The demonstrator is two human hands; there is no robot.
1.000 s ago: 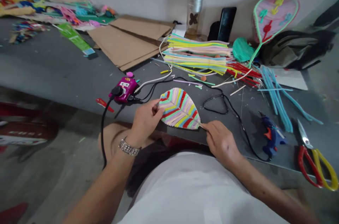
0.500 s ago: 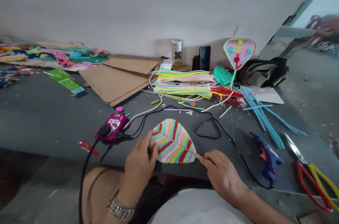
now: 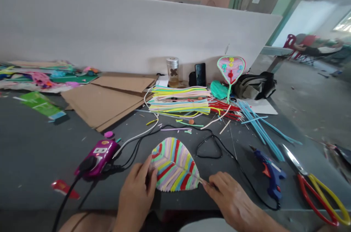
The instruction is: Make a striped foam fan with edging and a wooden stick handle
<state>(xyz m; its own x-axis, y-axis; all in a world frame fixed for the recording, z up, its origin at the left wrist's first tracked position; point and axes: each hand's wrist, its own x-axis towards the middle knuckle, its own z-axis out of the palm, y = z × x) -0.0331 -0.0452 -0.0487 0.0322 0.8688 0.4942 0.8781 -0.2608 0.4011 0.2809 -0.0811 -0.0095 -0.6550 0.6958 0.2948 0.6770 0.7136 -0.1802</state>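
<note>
A leaf-shaped fan (image 3: 175, 166), striped in red, yellow, blue, green and lilac pipe cleaners, is held between my hands above the near edge of the table. My left hand (image 3: 138, 188) grips its left edge, thumb in front and fingers partly behind. My right hand (image 3: 226, 191) pinches the thin stick handle at the lower right. Beyond the fan lie bundles of pipe cleaners (image 3: 179, 105). To the right are a blue glue gun (image 3: 270, 173) and large scissors (image 3: 309, 179) with red and yellow handles.
A purple power socket (image 3: 102, 155) with black cables sits at left, near a red packet (image 3: 65, 189). Cardboard sheets (image 3: 109, 102), a lidded jar (image 3: 172, 73), a phone (image 3: 200, 74), a finished pink fan (image 3: 231, 69) and a bag (image 3: 255, 86) stand farther back. A white panel (image 3: 123, 34) rises behind.
The camera view has tilted up, so the table things appear lower and slightly left. Both hands keep their hold on the fan, which looks nearly the same.
</note>
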